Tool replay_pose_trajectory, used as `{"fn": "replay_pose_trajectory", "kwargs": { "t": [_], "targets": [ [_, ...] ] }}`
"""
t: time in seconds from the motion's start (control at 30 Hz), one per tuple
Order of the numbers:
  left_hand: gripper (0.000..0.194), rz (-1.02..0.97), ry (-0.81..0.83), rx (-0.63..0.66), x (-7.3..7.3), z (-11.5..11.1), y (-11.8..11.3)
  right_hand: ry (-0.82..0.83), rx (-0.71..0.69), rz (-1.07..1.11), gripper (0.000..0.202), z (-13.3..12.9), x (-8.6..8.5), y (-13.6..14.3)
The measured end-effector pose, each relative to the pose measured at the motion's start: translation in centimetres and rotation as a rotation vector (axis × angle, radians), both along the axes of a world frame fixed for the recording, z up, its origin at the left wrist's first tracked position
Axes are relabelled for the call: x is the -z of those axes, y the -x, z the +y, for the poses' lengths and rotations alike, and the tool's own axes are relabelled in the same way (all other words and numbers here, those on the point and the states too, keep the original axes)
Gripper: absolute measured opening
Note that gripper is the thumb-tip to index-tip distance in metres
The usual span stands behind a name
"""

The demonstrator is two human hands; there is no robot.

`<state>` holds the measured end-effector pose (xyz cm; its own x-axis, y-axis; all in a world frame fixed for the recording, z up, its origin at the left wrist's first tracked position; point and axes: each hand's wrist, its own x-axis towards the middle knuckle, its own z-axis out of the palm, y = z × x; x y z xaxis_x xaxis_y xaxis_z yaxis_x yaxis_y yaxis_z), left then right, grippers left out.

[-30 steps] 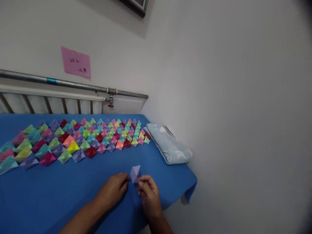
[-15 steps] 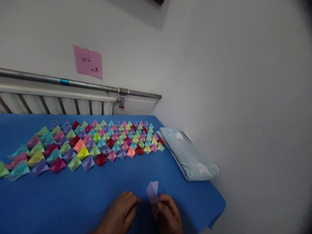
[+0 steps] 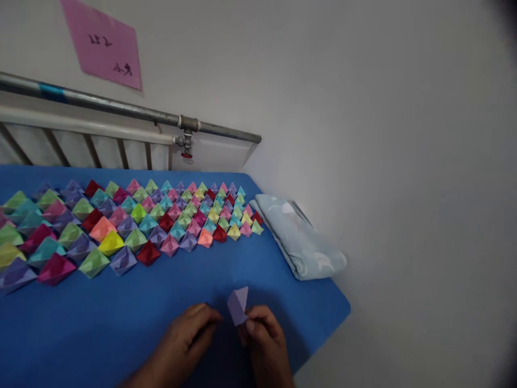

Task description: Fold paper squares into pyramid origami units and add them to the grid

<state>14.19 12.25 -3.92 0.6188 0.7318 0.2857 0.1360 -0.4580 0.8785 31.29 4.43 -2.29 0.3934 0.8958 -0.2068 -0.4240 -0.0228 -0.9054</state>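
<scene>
My right hand (image 3: pixel 264 339) pinches a small purple piece of folded paper (image 3: pixel 238 306) between thumb and fingers. The paper stands up from the fingertips, its folded faces catching the light. Just left of it, my left hand (image 3: pixel 188 337) hovers with its fingers curled together and nothing visible in them; a small gap parts it from the paper. Beyond both hands, several rows of folded paper boats (image 3: pixel 123 261) in many colours cover the back of the blue surface (image 3: pixel 169 291).
A folded pale blue cloth (image 3: pixel 301 237) lies at the right edge, by the white wall (image 3: pixel 383 161). Behind the surface run a metal pipe (image 3: pixel 121 108) and a valve with a red handle (image 3: pixel 186 153). A pink note (image 3: pixel 107 46) hangs above.
The view has tilted down and turned slightly right, so the boats, pipe and note sit higher and further left. The purple paper stays in my right hand, with my left hand close by.
</scene>
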Motion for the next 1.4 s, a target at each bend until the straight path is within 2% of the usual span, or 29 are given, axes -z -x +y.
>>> {"fn": "replay_pose_trajectory", "kwargs": {
  "t": [0.2,0.33,0.53,0.67,0.8,1.1,1.4],
  "targets": [
    [0.023,0.082,0.056,-0.007,-0.4,0.4,1.2,0.018,0.033,-0.023,0.022,0.0,-0.5,0.6],
    [0.023,0.091,0.049,0.030,-0.4,0.9,1.9,0.038,0.067,-0.124,0.015,1.4,-1.3,-0.7],
    [0.023,0.124,0.048,0.099,-0.4,1.8,2.4,0.015,0.183,-0.692,0.014,5.6,-2.6,-5.8],
    [0.024,0.111,0.052,0.090,-0.6,1.8,2.3,-0.101,0.218,-1.093,0.014,7.3,-2.0,-8.3],
    [0.022,0.095,0.063,0.068,-0.7,1.6,2.2,-0.107,0.227,-1.320,0.018,8.2,-1.2,-10.1],
    [0.020,0.064,0.061,0.081,0.0,1.5,2.4,-0.028,0.264,-1.479,0.021,10.3,-0.2,-12.8],
    [0.015,0.003,0.000,0.065,-0.9,1.7,2.3,0.061,0.289,-1.567,0.024,11.0,0.2,-13.7]
  ]
}}
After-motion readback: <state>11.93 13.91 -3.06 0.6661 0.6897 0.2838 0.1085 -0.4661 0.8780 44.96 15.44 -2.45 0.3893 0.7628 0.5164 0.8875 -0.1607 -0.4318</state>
